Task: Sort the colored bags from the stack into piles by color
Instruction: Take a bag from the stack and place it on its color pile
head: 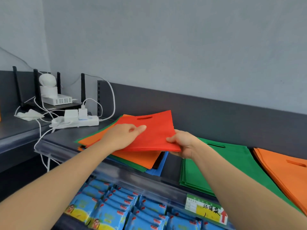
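a pale grey wall (182, 47) fills the far side, evenly lit, with no window in view. a dark grey back panel (216, 113) runs along its foot, behind a dark shelf (69, 135) with a clear plastic front rail (116, 173). at far left a lower shelf (15, 130) carries a black router (49, 103) with upright antennas, a white box (58, 100), a white power strip (76, 122) and loose white cables (113, 97). near, under the rail, lie blue packets (116, 209), with a green and yellow price label (206, 208) to their right.
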Demonstrator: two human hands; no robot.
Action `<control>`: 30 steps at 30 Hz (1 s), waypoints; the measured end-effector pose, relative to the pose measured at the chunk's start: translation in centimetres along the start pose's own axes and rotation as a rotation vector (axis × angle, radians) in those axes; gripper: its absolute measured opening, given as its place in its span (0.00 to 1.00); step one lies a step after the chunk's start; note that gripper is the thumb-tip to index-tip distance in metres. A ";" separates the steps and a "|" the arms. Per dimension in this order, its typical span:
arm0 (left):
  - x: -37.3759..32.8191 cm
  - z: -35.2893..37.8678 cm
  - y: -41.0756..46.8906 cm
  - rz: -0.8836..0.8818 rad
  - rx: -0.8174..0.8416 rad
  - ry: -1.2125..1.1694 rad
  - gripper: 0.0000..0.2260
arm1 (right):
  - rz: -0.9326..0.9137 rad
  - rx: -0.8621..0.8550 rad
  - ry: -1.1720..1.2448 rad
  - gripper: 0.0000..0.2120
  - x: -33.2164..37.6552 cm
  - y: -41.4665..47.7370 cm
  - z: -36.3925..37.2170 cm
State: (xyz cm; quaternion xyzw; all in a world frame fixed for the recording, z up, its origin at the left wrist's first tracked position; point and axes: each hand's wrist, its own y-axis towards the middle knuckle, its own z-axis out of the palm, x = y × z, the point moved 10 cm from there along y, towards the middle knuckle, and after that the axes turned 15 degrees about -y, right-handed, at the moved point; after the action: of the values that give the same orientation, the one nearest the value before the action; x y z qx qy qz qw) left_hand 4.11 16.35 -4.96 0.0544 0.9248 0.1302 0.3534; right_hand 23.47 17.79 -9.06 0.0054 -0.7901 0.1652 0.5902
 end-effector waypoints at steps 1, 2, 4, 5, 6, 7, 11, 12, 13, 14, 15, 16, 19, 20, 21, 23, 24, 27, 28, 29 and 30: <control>1.5 -0.6 0.6 -0.070 0.000 0.033 0.34 | -0.042 -0.012 -0.002 0.16 0.4 -0.2 -0.2; 2.7 -1.3 1.0 -0.135 -0.005 0.070 0.37 | -0.087 -0.027 0.003 0.17 0.8 -0.4 -0.4; 4.8 -2.5 1.4 -0.244 -0.042 0.034 0.45 | -0.185 -0.076 0.029 0.19 1.7 -0.9 -1.4; 5.4 -3.0 1.4 -0.289 -0.065 -0.030 0.45 | -0.231 -0.109 0.046 0.18 2.1 -1.3 -2.0; 5.9 -3.3 1.4 -0.327 -0.091 -0.126 0.42 | -0.273 -0.141 0.061 0.18 2.4 -1.8 -2.6; 6.3 -3.4 1.4 -0.366 -0.114 -0.256 0.39 | -0.310 -0.172 0.076 0.17 2.6 -2.3 -3.2; 6.1 -2.0 1.2 -0.451 -0.071 -0.908 0.26 | -0.421 -0.297 0.102 0.16 2.9 -4.5 -5.4; 5.2 -1.7 1.1 -0.413 -0.052 -0.981 0.19 | -0.437 -0.328 0.093 0.15 2.9 -5.1 -6.0; 4.3 -1.5 1.2 -0.367 -0.053 -1.006 0.14 | -0.445 -0.352 0.080 0.15 2.8 -5.7 -6.5; 3.3 -1.4 1.2 -0.308 -0.068 -1.020 0.11 | -0.446 -0.365 0.070 0.14 2.6 -6.3 -6.9; 2.2 -1.4 1.1 -0.240 -0.104 -1.011 0.09 | -0.441 -0.372 0.062 0.13 2.4 -6.9 -7.3; 1.1 -1.6 0.9 -0.167 -0.155 -0.995 0.09 | -0.433 -0.380 0.048 0.12 2.2 -7.4 -7.5; -2.2 -1.4 0.2 0.028 -0.251 -0.929 0.07 | -0.346 -0.490 -0.092 0.11 0.8 -8.8 -8.8; -3.3 -1.0 -0.1 0.071 -0.242 -0.931 0.07 | -0.315 -0.547 -0.154 0.11 0.3 -9.4 -9.3; -4.3 -0.5 -0.3 0.103 -0.222 -0.944 0.07 | -0.301 -0.607 -0.200 0.09 0.0 -10.2 -10.0; -6.1 0.8 -0.6 0.144 -0.163 -0.981 0.07 | -0.327 -0.716 -0.247 0.06 -0.2 -12.1 -11.5; -7.0 1.4 -0.8 0.156 -0.133 -0.991 0.07 | -0.352 -0.764 -0.265 0.08 -0.2 -13.2 -12.2; -8.8 3.8 -0.9 0.117 -0.048 -0.976 0.11 | -0.401 -0.856 -0.295 0.12 -0.3 -16.4 -14.2; -9.2 4.7 -0.9 0.089 -0.025 -0.977 0.11 | -0.408 -0.875 -0.296 0.12 -0.5 -17.4 -14.8; -9.7 5.6 -0.9 0.063 -0.007 -0.983 0.10 | -0.408 -0.893 -0.296 0.11 -0.8 -18.3 -15.5; -10.3 6.3 -1.0 0.045 -0.004 -0.997 0.09 | -0.403 -0.908 -0.296 0.11 -1.2 -19.2 -16.3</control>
State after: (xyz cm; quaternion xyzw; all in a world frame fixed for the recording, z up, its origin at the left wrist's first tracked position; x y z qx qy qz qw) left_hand 16.00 14.69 -3.19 0.1291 0.6417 0.0979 0.7496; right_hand 42.87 3.75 -1.21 -0.0758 -0.8405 -0.3137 0.4353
